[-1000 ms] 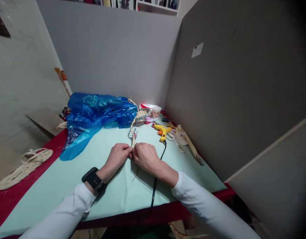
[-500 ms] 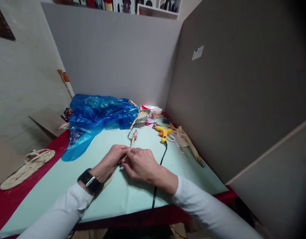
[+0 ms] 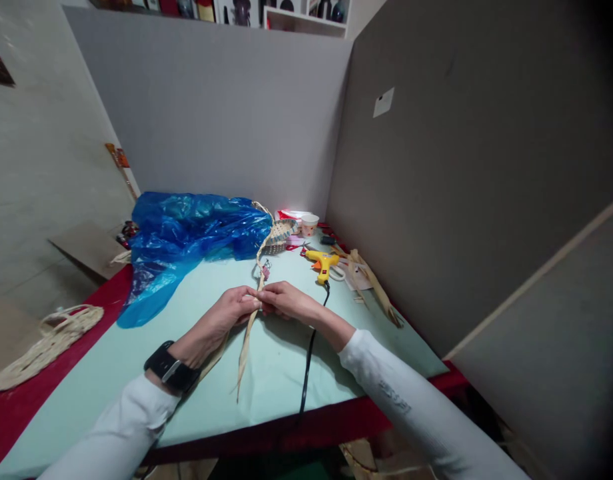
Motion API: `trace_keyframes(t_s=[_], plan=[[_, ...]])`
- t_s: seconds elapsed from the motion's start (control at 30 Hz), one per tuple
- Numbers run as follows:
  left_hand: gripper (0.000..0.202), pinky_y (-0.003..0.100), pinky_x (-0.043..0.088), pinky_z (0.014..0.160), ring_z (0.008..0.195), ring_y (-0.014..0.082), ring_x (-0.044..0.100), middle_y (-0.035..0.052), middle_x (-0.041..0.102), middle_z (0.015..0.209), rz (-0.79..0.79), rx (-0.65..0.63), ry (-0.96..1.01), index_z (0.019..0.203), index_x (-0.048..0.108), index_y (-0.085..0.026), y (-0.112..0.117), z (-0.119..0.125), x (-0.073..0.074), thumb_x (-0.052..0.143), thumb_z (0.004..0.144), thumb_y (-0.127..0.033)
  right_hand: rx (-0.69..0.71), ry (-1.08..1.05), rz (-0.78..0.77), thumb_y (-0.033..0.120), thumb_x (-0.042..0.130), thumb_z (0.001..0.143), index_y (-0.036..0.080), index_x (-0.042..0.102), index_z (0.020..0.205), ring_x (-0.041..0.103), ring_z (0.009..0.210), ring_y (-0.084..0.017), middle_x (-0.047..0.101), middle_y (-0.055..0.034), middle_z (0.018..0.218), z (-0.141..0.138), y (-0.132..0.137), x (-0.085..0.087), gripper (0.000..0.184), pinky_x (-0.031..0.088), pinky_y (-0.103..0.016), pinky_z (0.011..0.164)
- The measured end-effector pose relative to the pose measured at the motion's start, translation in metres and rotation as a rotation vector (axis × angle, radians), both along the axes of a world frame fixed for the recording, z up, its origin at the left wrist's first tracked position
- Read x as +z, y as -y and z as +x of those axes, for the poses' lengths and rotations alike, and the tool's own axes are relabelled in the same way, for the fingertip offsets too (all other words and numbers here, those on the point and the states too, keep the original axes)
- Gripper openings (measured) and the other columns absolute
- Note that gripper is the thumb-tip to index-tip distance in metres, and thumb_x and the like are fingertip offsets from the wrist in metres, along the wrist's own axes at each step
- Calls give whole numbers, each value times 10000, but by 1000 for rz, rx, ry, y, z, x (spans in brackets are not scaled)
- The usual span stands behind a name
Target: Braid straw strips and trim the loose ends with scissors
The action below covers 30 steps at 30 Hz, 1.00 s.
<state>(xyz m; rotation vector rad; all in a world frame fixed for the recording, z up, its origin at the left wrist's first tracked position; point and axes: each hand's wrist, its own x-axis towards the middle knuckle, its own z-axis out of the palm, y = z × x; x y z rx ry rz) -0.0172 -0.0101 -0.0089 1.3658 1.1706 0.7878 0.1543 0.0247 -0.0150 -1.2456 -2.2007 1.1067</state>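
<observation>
A braided cord of pale dried husk strips [image 3: 260, 257] runs from the blue plastic bag down to my hands. My left hand [image 3: 230, 312] pinches the lower part of the braid from the left. From the right, my right hand [image 3: 288, 301] closes its fingertips on the same spot, touching the left fingers. A loose husk strip [image 3: 243, 360] hangs below the pinch onto the pale green table sheet. A second strip [image 3: 215, 357] passes under my left hand and wrist, partly hidden. A small pink-and-grey item [image 3: 265, 271] lies beside the braid.
Behind my hands lies the blue plastic bag [image 3: 196, 227], with a woven basket [image 3: 281, 233] and paper cup [image 3: 309, 225] to its right. A yellow glue gun [image 3: 322, 264] trails a black cord [image 3: 307, 373]. Husk bundles [image 3: 379, 293] lie right; a woven sole-shaped piece [image 3: 49, 343] lies left.
My right hand has turned flatter and its fingertips have come level with the left ones. A loose strip now shows hanging below the hands. The view has shifted slightly right.
</observation>
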Motion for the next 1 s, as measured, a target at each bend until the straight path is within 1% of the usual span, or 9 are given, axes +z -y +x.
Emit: trace_keyframes(t_s=[0.17,0.23,0.33,0.4,0.47,0.6,0.7,0.9,1.0], plan=[[270,405,595,795,923,205,694,75,695,1139,-7,11,9,1171,646,-159,2,2,2,646,951,-316,-3,-33,59,420,568,1003,136,657,873,641,710,-145,651,9,790,4,0,6,325,548,-314,694],[258,395,597,780,903,199,695,71,699,1119,-13,13,6,1157,649,-156,2,2,3,647,951,-312,25,-40,46,413,563,1007,136,652,856,630,678,-135,642,16,766,6,-1,7,328,543,-301,670],[258,389,597,771,898,197,694,70,698,1114,-15,14,3,1157,647,-157,1,1,3,645,952,-312,81,-31,-9,379,584,1002,133,663,943,646,692,-130,672,-3,842,10,-3,7,265,559,-293,657],[275,394,597,777,908,201,694,74,694,1132,-19,18,-4,1181,637,-160,0,-1,2,642,953,-314,92,-16,-33,362,603,994,134,666,1028,672,763,-148,692,-28,939,11,-3,7,239,580,-318,698],[290,395,598,776,908,202,694,76,691,1142,-28,24,-21,1200,630,-163,-1,-2,0,639,955,-317,73,-2,-37,359,615,986,139,659,1104,687,856,-178,695,-50,1038,8,-1,8,253,591,-358,760],[296,398,599,776,912,204,693,77,690,1142,-22,21,-72,1198,633,-163,-3,-3,-3,635,957,-334,-16,-3,-19,355,623,979,158,628,1216,673,1009,-224,662,-85,1196,-1,3,7,308,578,-430,861],[301,407,597,789,924,208,693,80,690,1149,6,9,-113,1199,634,-164,-5,-3,-5,630,959,-346,-76,-35,-36,352,626,977,160,623,1231,669,1027,-231,654,-89,1220,-3,2,5,318,577,-435,868],[291,414,593,803,923,208,696,77,696,1141,136,-10,-242,1190,638,-162,-9,-2,-13,636,956,-335,-131,-99,-118,351,619,984,153,631,1199,685,935,-198,674,-79,1151,0,3,-6,293,596,-383,791],[273,418,589,814,932,212,695,73,701,1131,200,-25,-323,1160,653,-161,-12,-6,-11,644,950,-335,-161,-122,-108,345,627,979,153,634,1197,684,932,-197,674,-79,1154,-1,3,-11,291,596,-377,784]])
